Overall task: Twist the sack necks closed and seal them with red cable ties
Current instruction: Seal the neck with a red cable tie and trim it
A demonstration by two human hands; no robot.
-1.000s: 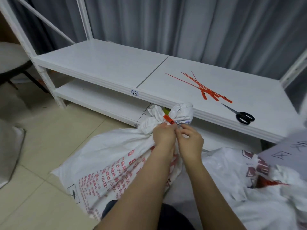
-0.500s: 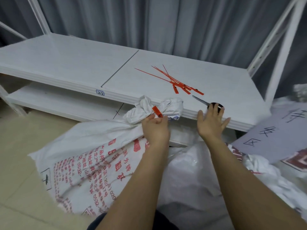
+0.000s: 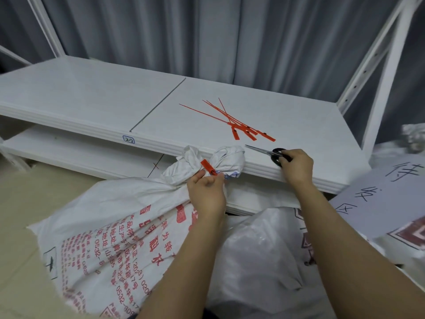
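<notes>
A white woven sack (image 3: 115, 229) with red print lies on the floor, its twisted neck (image 3: 202, 161) bunched against the shelf edge. A red cable tie (image 3: 208, 166) is cinched round the neck. My left hand (image 3: 207, 192) pinches the tie at the neck. My right hand (image 3: 296, 168) grips the black handles of the scissors (image 3: 270, 153) at the shelf's front edge. Several loose red cable ties (image 3: 239, 125) lie on the shelf just behind.
The white shelf board (image 3: 92, 100) spans the view, with a lower board (image 3: 69, 148) beneath. A second white sack (image 3: 259, 256) lies under my right arm. Paper with handwriting (image 3: 386, 194) sits at the right. Grey curtain hangs behind; a white upright (image 3: 386, 72) stands at right.
My right hand left the sack neck, reached right to the shelf edge and closed on the scissors. My left hand stayed at the tie. The view swung right.
</notes>
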